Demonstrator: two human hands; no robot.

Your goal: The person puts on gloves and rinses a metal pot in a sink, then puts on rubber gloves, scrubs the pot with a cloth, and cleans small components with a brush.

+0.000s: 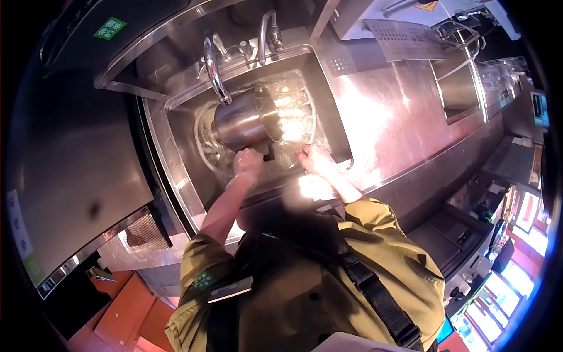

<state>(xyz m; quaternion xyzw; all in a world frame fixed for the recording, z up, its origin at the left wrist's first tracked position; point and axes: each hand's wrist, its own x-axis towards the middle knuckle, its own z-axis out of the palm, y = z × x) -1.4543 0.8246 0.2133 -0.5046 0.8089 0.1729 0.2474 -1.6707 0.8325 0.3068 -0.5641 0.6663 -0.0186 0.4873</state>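
Observation:
A cylindrical steel pot (239,124) lies tilted on its side in the sink (186,152), its mouth turned to the right. My left hand (248,162) is closed against the pot's near side, where a dark part like a handle (269,154) shows. On the right, my right hand (315,159) has its fingers curled at the near edge of a clear round-rimmed container (313,111); what they grip is hidden by glare. Wet, shiny clear pieces surround the pot, too blurred to name.
Two curved faucets, a left one (212,67) and a right one (263,36), rise behind the sink. A steel counter (404,111) extends right, with a perforated metal panel (404,41) and a second basin (457,88). A dark appliance (76,152) stands left.

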